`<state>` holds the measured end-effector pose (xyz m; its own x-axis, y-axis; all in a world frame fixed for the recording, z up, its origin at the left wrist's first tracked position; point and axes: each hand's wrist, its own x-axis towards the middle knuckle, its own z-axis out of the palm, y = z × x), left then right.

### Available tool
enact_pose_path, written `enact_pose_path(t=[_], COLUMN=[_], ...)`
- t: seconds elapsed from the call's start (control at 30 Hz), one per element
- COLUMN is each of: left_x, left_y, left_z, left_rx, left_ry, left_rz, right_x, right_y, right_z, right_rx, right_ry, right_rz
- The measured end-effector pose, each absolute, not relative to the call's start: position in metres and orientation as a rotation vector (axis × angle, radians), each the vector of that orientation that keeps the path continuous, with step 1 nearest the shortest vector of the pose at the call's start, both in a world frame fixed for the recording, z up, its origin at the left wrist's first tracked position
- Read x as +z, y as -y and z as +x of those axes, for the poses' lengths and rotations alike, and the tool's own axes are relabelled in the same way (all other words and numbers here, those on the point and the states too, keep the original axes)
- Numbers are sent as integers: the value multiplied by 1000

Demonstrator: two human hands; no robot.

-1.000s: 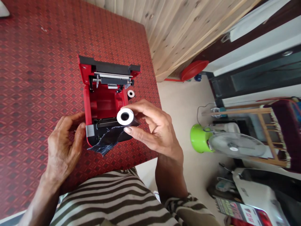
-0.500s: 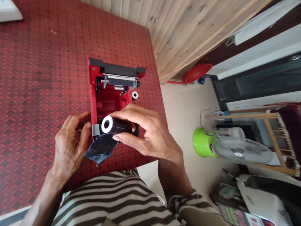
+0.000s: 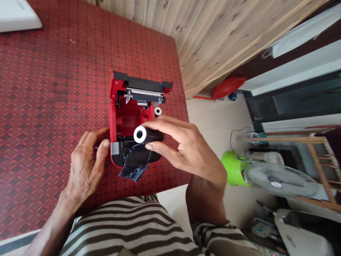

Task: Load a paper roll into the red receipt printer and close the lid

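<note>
A red and black label printer (image 3: 113,117) sits on the table with its lid raised and its red inner bay exposed. My right hand (image 3: 183,145) grips a black ribbon roll (image 3: 153,135) with a white core between thumb and fingers, above the printer's front part. From the roll a loose, crinkled black end (image 3: 135,163) hangs over the printer's front edge. Against the printer's left side rests my left hand (image 3: 86,163), thumb apart from the bent fingers; part of its fingertips is hidden. A second roll (image 3: 158,111) with a white core stands just right of the printer.
A red patterned cloth (image 3: 66,89) covers the table. The corner of a white object (image 3: 18,16) shows at the far left. Beyond the table's right edge are a wood-panelled surface (image 3: 149,17), a green bucket (image 3: 233,169) and a fan (image 3: 279,179) on the floor.
My right hand has moved the ribbon roll right and slightly up relative to the printer, uncovering more of its black front. The whole view has shifted slightly.
</note>
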<state>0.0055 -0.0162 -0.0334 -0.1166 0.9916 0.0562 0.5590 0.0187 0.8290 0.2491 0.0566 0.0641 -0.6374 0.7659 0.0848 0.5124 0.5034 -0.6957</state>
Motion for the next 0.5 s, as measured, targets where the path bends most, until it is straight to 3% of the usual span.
enact_pose_path(t=[0.5], left_x=[-34], left_y=[18], left_z=[3], left_rx=[981], left_ry=[-1689], left_rz=[1644], right_x=[63], right_y=[-77], right_z=[189], right_rx=[384], right_ry=[2775], right_rz=[-1672])
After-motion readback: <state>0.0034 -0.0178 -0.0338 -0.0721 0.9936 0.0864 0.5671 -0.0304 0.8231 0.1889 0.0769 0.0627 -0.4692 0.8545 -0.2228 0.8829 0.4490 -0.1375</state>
